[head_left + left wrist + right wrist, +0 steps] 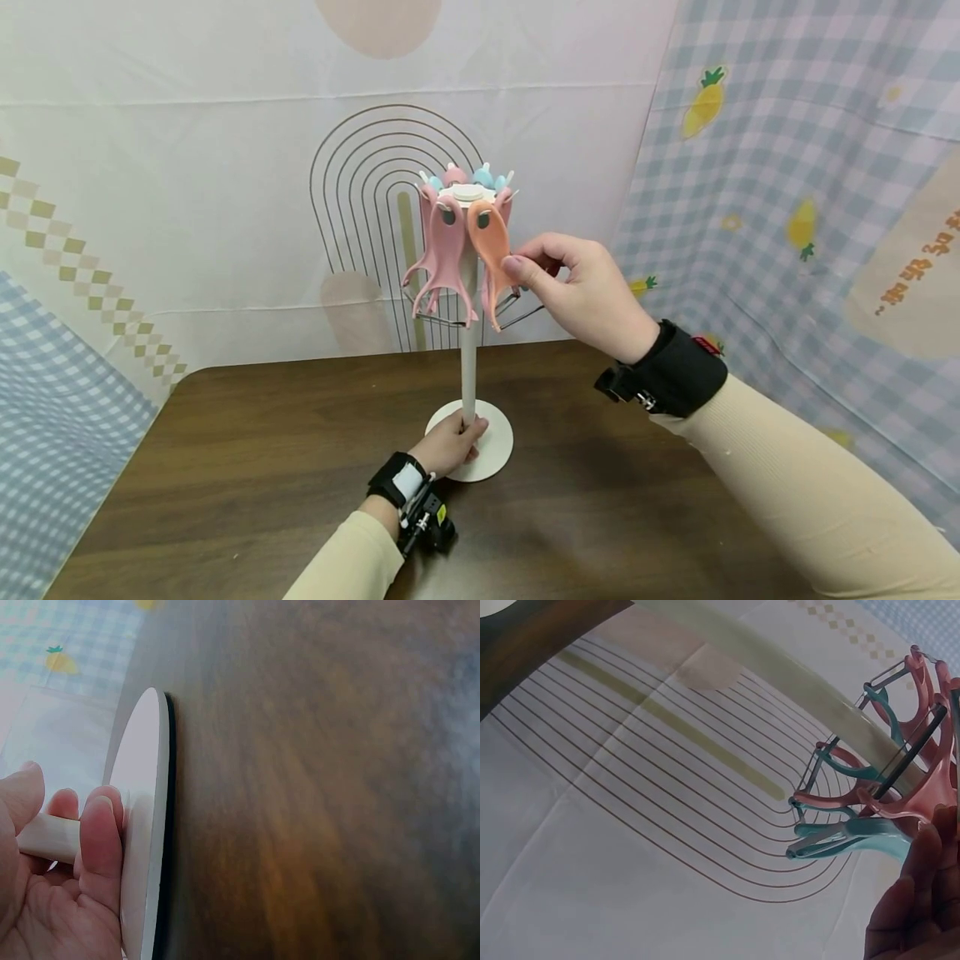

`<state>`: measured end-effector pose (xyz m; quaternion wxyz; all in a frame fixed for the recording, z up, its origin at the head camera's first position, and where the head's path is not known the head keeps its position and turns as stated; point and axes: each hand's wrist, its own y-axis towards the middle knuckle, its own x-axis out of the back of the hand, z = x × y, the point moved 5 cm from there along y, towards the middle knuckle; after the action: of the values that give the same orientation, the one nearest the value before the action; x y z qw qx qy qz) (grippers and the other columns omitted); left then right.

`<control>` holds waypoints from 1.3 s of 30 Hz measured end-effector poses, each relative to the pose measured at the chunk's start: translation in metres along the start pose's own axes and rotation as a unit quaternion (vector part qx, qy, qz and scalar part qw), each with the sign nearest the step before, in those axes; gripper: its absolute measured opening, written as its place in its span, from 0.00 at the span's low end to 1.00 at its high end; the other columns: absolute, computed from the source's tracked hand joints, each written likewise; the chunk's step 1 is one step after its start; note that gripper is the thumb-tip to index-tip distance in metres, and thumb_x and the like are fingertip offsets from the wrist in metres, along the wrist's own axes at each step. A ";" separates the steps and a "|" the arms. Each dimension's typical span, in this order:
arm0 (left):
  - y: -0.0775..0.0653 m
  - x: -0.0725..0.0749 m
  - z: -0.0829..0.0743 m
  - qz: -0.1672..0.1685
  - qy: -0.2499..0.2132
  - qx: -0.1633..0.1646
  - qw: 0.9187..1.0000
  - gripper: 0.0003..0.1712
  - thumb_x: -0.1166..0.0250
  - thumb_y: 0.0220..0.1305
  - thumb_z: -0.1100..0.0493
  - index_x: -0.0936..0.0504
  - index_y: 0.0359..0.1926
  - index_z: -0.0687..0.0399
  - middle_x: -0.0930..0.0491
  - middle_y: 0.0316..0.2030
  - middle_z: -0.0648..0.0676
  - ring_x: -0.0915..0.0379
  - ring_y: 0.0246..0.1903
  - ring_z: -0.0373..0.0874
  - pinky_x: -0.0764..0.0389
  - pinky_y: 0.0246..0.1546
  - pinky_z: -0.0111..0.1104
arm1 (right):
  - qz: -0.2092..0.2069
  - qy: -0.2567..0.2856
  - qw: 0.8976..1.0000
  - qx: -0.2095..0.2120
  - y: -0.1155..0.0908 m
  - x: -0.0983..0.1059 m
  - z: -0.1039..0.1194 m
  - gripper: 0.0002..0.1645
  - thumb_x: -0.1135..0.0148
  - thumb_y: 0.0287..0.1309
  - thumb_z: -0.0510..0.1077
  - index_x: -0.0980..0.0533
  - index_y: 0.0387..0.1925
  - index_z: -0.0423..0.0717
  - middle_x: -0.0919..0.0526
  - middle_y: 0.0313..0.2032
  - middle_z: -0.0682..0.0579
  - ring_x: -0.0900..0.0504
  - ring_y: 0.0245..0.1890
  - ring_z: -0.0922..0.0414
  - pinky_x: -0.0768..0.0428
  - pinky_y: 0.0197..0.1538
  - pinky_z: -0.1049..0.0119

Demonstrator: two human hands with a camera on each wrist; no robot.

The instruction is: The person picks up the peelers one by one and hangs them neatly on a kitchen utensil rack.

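A white stand has a round base (497, 442), an upright pole (468, 362) and a hooked top (467, 193), from which several Y-shaped peelers hang. My left hand (448, 446) holds the pole low down, just above the base; its fingers curl round the pole in the left wrist view. With thumb and forefinger, my right hand (581, 287) pinches the edge of an orange peeler (489, 237), which hangs at the front right of the top. Beside it hangs a pink peeler (447, 250). Teal peelers (877, 831) show below the right fingers in the right wrist view.
The stand is on a dark brown wooden table (300, 417). Behind it hangs a pale cloth (187, 250) printed with arches. A blue checked cloth (750, 250) with pineapples hangs on the right, and more checked cloth (52, 400) is at the left.
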<state>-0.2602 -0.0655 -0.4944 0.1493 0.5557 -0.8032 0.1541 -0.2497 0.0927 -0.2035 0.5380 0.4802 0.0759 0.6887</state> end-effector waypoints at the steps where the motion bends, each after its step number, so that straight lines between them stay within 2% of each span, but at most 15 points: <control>1: 0.000 0.000 0.000 0.000 0.000 -0.001 1.000 0.17 0.48 0.74 0.50 0.28 0.40 0.61 0.27 0.20 0.53 0.29 0.22 0.42 0.28 0.25 0.34 | -0.001 -0.001 1.000 0.001 -0.001 0.001 0.000 0.08 0.36 0.62 0.49 0.18 0.34 0.50 0.19 0.27 0.53 0.30 0.27 0.61 0.34 0.28 0.66; 7: 0.000 0.001 0.000 -0.002 0.002 -0.004 1.000 0.17 0.48 0.75 0.50 0.28 0.40 0.61 0.27 0.20 0.52 0.29 0.22 0.41 0.28 0.25 0.33 | -0.003 0.006 1.000 0.010 -0.003 0.003 -0.001 0.06 0.35 0.62 0.47 0.18 0.34 0.50 0.19 0.29 0.52 0.29 0.28 0.61 0.33 0.30 0.66; 13: 0.001 0.002 0.001 -0.002 0.000 0.002 1.000 0.16 0.48 0.74 0.51 0.28 0.41 0.62 0.27 0.20 0.52 0.28 0.22 0.41 0.28 0.25 0.33 | 0.003 -0.001 1.000 0.017 -0.005 0.004 -0.004 0.06 0.37 0.64 0.47 0.18 0.34 0.50 0.21 0.27 0.58 0.29 0.28 0.62 0.32 0.32 0.66; 20: 0.000 0.000 0.002 -0.002 0.001 0.006 1.000 0.16 0.47 0.74 0.50 0.28 0.40 0.61 0.27 0.20 0.52 0.29 0.22 0.41 0.29 0.24 0.33 | 0.000 -0.013 1.000 0.005 -0.012 0.004 -0.012 0.09 0.38 0.65 0.48 0.18 0.35 0.48 0.21 0.29 0.58 0.28 0.29 0.60 0.31 0.32 0.64; 24: 0.000 0.001 -0.001 0.002 -0.002 -0.001 1.000 0.16 0.48 0.75 0.51 0.28 0.40 0.62 0.27 0.20 0.52 0.29 0.22 0.42 0.29 0.25 0.33 | -0.017 -0.027 0.999 -0.024 -0.019 0.004 -0.028 0.12 0.40 0.67 0.50 0.19 0.34 0.47 0.20 0.29 0.57 0.27 0.28 0.58 0.31 0.32 0.64; 27: 0.000 0.003 -0.001 0.006 0.002 -0.011 1.000 0.16 0.48 0.75 0.52 0.29 0.40 0.63 0.27 0.21 0.53 0.29 0.23 0.43 0.28 0.27 0.34 | -0.024 -0.044 0.997 -0.056 -0.028 -0.001 -0.049 0.14 0.42 0.67 0.53 0.19 0.32 0.50 0.21 0.26 0.56 0.29 0.24 0.58 0.32 0.29 0.64; 31: 0.000 0.004 0.004 0.006 0.001 -0.016 1.000 0.15 0.48 0.75 0.52 0.30 0.42 0.63 0.27 0.24 0.54 0.29 0.24 0.43 0.28 0.28 0.34 | -0.001 -0.074 0.993 -0.090 -0.047 -0.016 -0.078 0.16 0.44 0.68 0.55 0.21 0.29 0.53 0.27 0.21 0.54 0.32 0.20 0.57 0.34 0.27 0.63; 35: -0.007 0.003 0.004 0.006 -0.029 -0.020 0.999 0.16 0.47 0.75 0.54 0.31 0.48 0.66 0.25 0.28 0.58 0.28 0.26 0.45 0.28 0.28 0.35 | 0.023 -0.105 0.989 -0.105 -0.068 -0.030 -0.099 0.15 0.44 0.69 0.53 0.23 0.26 0.54 0.30 0.21 0.55 0.33 0.20 0.57 0.35 0.27 0.62; 37: -0.014 0.007 0.001 0.006 -0.024 -0.022 0.999 0.20 0.47 0.75 0.54 0.32 0.54 0.68 0.25 0.36 0.61 0.25 0.29 0.46 0.25 0.30 0.36 | 0.029 -0.123 0.986 -0.108 -0.076 -0.036 -0.106 0.14 0.43 0.68 0.51 0.23 0.26 0.55 0.30 0.21 0.56 0.33 0.20 0.58 0.35 0.27 0.62; 39: -0.021 0.016 -0.003 -0.003 0.015 -0.028 1.000 0.24 0.47 0.75 0.52 0.34 0.59 0.68 0.27 0.45 0.65 0.24 0.34 0.48 0.23 0.35 0.38 | 0.034 -0.148 0.983 -0.106 -0.084 -0.041 -0.112 0.13 0.42 0.68 0.50 0.24 0.26 0.55 0.30 0.22 0.56 0.33 0.21 0.58 0.34 0.27 0.62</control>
<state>-0.2456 -0.0847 -0.4834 0.1772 0.5514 -0.8032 0.1399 -0.2788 0.1394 -0.3386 0.5673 0.5188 -0.0945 0.6325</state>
